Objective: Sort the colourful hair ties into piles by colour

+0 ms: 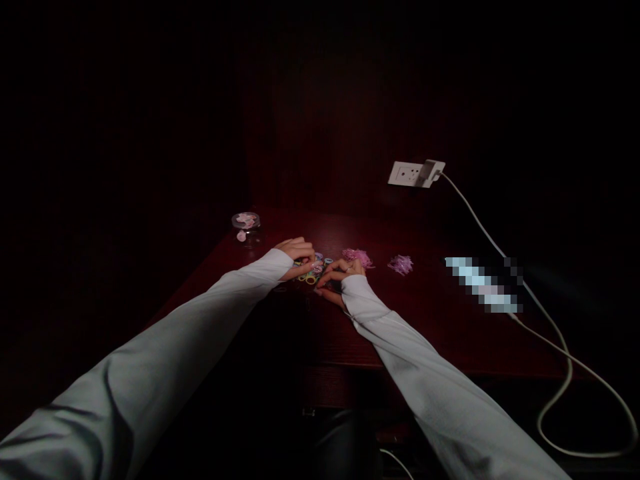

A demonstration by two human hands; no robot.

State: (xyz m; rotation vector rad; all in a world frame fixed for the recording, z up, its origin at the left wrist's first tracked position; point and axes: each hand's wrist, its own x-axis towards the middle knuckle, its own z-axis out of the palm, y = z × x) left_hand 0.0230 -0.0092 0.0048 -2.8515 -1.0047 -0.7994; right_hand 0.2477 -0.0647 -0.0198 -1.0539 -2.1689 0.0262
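A jar (246, 227) stands at the table's (440, 333) far left. The left hand (299, 257) curls over the top of a pile of colored bands (315, 270); the right hand (340, 277) touches its near right edge, fingers bent, grip unclear. Two pink clumps (357, 257) lie right, beyond a cable (550, 333).

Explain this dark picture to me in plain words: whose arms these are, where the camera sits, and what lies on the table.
There is one picture, taken by a camera worn on a person's head, looking down along their own pale-sleeved arms. The left hand and right hand meet over a small pile of coloured rings on a dark red table; what each grip holds is too small to tell. To the right lie two pink tufts. A small lidded jar stands at left. A white cable runs from a wall socket.
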